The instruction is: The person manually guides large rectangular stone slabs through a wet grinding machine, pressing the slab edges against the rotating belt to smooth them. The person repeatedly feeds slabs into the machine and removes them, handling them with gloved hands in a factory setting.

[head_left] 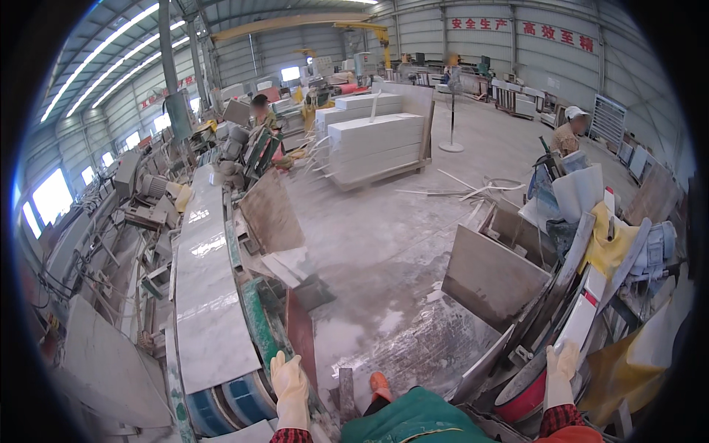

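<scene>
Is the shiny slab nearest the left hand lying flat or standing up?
Lying flat: the slab has its broad, glossy face turned upward.

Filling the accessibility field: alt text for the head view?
A gloved left hand is beside a green rail along a row of glossy pale slabs; the gloved right hand is at the near end of a narrow white strip. Beyond, across the workshop floor, stand stacked white slabs.

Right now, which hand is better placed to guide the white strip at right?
Likely the right hand: at the near end of the strip; the left hand is far off, by the green rail.
</scene>
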`<state>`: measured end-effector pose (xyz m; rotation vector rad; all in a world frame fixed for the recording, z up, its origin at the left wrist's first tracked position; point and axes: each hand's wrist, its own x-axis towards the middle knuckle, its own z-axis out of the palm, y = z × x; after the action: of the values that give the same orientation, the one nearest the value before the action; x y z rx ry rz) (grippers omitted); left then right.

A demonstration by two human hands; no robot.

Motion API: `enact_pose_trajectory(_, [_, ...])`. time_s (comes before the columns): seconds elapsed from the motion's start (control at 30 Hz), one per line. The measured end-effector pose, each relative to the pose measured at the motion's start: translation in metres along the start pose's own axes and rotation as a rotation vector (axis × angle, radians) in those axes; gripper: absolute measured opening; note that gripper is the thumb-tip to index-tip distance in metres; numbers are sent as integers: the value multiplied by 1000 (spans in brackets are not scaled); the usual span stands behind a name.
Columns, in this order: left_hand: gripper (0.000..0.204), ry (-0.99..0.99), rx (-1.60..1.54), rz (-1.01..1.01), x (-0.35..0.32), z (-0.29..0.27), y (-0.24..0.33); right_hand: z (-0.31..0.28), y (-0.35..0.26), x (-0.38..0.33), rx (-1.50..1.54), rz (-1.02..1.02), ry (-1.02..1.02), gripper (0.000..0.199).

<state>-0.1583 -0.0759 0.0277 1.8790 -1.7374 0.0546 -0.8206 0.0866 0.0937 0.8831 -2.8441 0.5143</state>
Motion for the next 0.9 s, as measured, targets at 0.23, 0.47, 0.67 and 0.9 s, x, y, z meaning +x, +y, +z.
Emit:
enact_pose_trajectory(0.23, [24, 41, 44, -6, 2, -8, 2, 1, -11, 19, -20, 213, -34, 87])
enact_pose_trajectory(0.47, [29, 33, -34, -33, 3, -10, 9, 53, 34, 53, 470, 398, -69, 87])
enact_pose_trajectory(0.67, [26, 18, 16, -15, 8, -26, 10, 1, 42, 90, 966, 452, -129, 72])
enact_pose_trajectory(0.9, [34, -21, -123, -159, 12, -8, 18, -53, -79, 48, 1239, 446, -185, 64])
